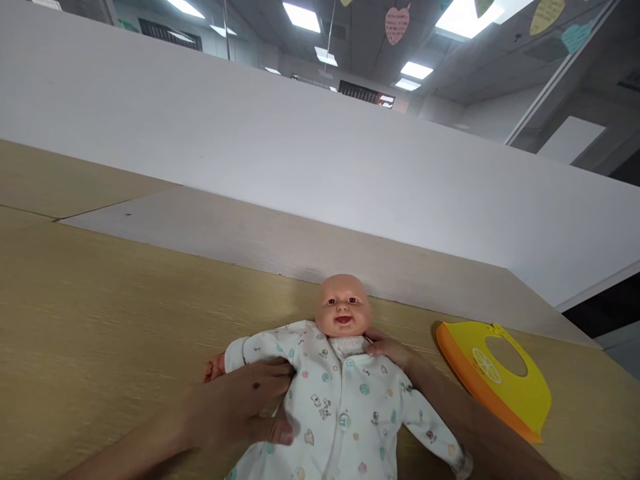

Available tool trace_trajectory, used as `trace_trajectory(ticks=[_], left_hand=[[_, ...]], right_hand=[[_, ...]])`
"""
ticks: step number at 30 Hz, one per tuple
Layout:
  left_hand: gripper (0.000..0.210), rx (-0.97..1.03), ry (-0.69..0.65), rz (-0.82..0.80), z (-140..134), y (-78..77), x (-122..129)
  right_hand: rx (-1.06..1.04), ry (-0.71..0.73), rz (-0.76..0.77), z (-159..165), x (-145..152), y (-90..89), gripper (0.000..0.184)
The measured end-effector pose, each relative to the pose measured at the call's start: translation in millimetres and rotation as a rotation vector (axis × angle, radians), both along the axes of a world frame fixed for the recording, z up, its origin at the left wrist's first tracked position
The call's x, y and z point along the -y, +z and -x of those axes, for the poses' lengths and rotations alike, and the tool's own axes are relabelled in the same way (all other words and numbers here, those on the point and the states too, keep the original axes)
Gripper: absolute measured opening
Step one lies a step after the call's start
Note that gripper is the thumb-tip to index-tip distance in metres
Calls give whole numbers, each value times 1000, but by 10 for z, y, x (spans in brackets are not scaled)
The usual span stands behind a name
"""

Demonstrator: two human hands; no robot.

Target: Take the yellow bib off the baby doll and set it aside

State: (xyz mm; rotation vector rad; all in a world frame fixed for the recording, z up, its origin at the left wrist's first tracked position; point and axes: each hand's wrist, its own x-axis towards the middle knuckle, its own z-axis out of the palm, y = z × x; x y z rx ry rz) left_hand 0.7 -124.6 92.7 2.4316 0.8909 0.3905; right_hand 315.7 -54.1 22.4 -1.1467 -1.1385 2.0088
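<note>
A baby doll (343, 373) lies face up on the wooden table, in a white buttoned garment with small coloured prints. My left hand (253, 400) grips the doll's side below its sleeve, thumb on the front of the garment and fingers tucked under the arm. At the collar, my right hand (390, 348) holds the doll by the neck and shoulder; its fingers are partly hidden behind the head. The doll's other sleeve rests against my right forearm.
A yellow and orange baby bib (505, 380) with a white citrus print lies on the table (110, 307) at the right. Behind the table runs a low white partition (300, 147), with glass and heart-shaped paper notes (397, 25) above it.
</note>
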Motion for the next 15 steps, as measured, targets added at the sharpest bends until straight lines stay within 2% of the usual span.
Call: trace_trajectory(ticks=[4,10,15], left_hand=[[69,-153,-39,204,43,12,-11],[76,71,-80,392,20,-33,-82],[94,164,-56,542,-28,-222,-115]], right_hand=[[-38,-25,-14,34,44,-15,53],[20,-119,32,28,29,88,55],[6,-173,37,-32,-76,127,60]])
